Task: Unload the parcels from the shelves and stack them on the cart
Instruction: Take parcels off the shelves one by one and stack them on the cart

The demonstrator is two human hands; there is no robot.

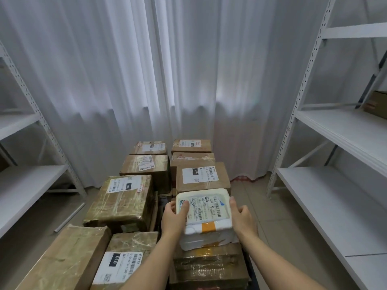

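A white foam parcel [206, 214] with a shipping label and an orange tape strip sits on top of a taped brown box [209, 266] at the near right of the stack. My left hand [174, 216] grips its left edge, thumb on the label. My right hand [240, 214] lies against its right side, thumb along the edge and the other fingers curled. Several brown cardboard parcels [125, 197] are stacked in two rows on the cart, which is hidden beneath them.
White metal shelves stand on the left [31, 176] and right [339, 130]. One brown box [377, 104] lies on the right shelf at the frame edge. White curtains hang behind. Tiled floor shows on both sides of the stack.
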